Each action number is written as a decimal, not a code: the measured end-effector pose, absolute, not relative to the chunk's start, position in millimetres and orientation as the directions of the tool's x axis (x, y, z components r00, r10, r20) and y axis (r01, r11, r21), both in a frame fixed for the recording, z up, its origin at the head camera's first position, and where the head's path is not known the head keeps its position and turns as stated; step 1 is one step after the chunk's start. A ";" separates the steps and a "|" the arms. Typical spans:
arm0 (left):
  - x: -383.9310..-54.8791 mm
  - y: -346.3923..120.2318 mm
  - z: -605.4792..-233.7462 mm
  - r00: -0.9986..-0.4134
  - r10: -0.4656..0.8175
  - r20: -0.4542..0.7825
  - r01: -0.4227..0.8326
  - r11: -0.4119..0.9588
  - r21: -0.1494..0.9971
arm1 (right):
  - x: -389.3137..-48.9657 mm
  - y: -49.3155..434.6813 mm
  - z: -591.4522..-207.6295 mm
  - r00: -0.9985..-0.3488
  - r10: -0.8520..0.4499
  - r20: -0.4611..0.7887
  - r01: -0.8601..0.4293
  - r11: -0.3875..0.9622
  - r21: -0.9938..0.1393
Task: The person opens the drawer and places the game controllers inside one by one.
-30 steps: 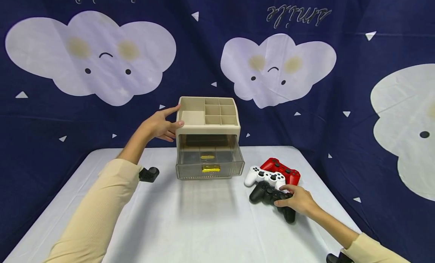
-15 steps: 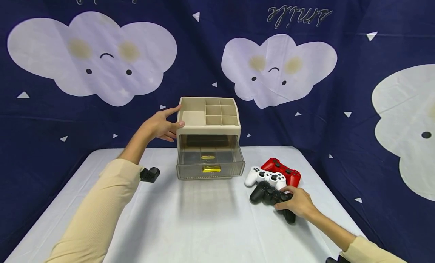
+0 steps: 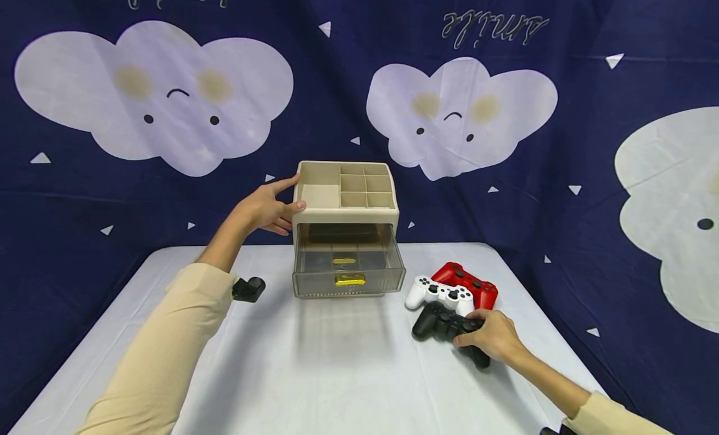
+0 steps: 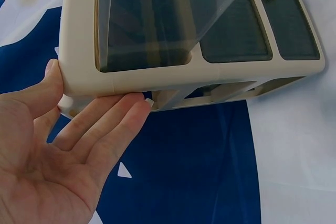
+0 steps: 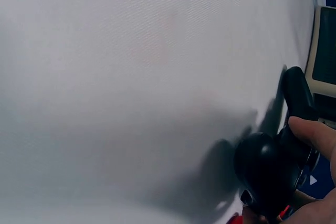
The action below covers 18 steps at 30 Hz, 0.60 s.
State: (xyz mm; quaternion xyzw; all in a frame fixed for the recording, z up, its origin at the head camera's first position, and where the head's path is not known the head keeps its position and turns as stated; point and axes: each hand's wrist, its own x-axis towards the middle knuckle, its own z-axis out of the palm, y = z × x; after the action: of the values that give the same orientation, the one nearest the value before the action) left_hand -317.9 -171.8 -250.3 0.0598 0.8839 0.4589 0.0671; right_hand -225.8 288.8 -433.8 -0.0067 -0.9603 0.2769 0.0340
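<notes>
A cream desktop organizer (image 3: 345, 215) stands at the table's far middle, its clear smoky drawer (image 3: 322, 282) with a gold handle pulled out. Against the organizer's left side rests my left hand (image 3: 263, 207), thumb on its upper front edge. The left wrist view shows the fingers (image 4: 113, 124) extended along the side. My right hand (image 3: 494, 336) pinches the right part of a black game controller (image 3: 444, 322) between thumb and fingers; part of it is hidden by the hand. Touching or close behind it lie a white game controller (image 3: 438, 291) and a red game controller (image 3: 466, 280).
A white cloth covers the table (image 3: 342, 372). Behind it hangs a dark blue curtain (image 3: 331, 98) with printed clouds. The organizer's top has one large compartment (image 3: 320, 195) and several small ones. A black wrist device (image 3: 248, 289) shows by the left cuff.
My right hand's hold on the black controller has tightened slightly, and the controller has shifted a little. The left hand and organizer stay as they were.
</notes>
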 end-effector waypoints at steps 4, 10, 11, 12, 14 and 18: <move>-317.6 -171.6 -250.2 -0.985 0.164 -0.061 0.045 0.570 0.820 | -225.5 287.0 -424.7 -0.997 0.013 0.073 -0.027 0.851 -0.524; -316.4 -171.4 -250.0 -0.983 0.169 -0.067 0.041 0.564 0.824 | -230.5 285.8 -405.7 -0.994 -0.011 0.107 -0.063 0.862 -0.504; -316.1 -171.3 -249.8 -0.983 0.170 -0.067 0.041 0.564 0.825 | -231.7 285.7 -401.6 -0.994 -0.012 0.109 -0.066 0.862 -0.503; -315.8 -171.2 -249.8 -0.983 0.171 -0.067 0.042 0.564 0.825 | -232.9 285.5 -397.4 -0.994 -0.010 0.105 -0.063 0.860 -0.507; -315.4 -171.0 -249.7 -0.983 0.169 -0.067 0.042 0.564 0.824 | -235.3 285.2 -388.2 -0.995 -0.005 0.103 -0.057 0.857 -0.512; -315.4 -171.5 -249.6 -0.984 0.168 -0.064 0.043 0.565 0.824 | -239.9 283.7 -368.2 -0.995 0.002 0.104 -0.054 0.847 -0.529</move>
State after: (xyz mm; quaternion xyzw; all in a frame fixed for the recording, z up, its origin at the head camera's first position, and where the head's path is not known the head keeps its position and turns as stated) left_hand -315.4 -171.5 -249.6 0.0597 0.8819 0.4627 0.0679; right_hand -239.9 283.7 -368.2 0.0137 -0.9597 0.2761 0.0503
